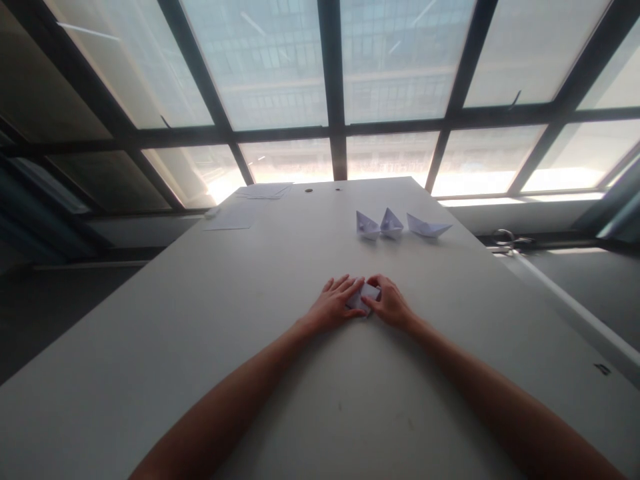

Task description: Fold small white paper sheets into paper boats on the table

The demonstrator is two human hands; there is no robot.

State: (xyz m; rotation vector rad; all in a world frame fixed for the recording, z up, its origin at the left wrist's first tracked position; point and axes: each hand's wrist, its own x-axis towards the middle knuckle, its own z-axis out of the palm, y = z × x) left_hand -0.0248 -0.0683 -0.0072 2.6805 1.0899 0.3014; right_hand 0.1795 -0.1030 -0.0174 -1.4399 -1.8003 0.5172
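A small piece of folded white paper [370,291] lies on the white table between my two hands. My left hand [336,301] rests on its left side, fingers stretched out and spread, with the index finger and thumb on the paper. From the right, my right hand [391,303] pinches the paper's edge between thumb and curled fingers. Part of the paper is hidden under the fingers. Beyond my hands stand three folded paper boats: a left one [367,227], a middle one [391,225] and a wider right one [428,228].
Flat white sheets of paper [233,217] lie at the table's far left. Two small dark round items, the larger a disc [309,191], sit near the far edge. Large framed windows [280,67] rise behind the table [280,267]. A white rail [565,300] runs along the right.
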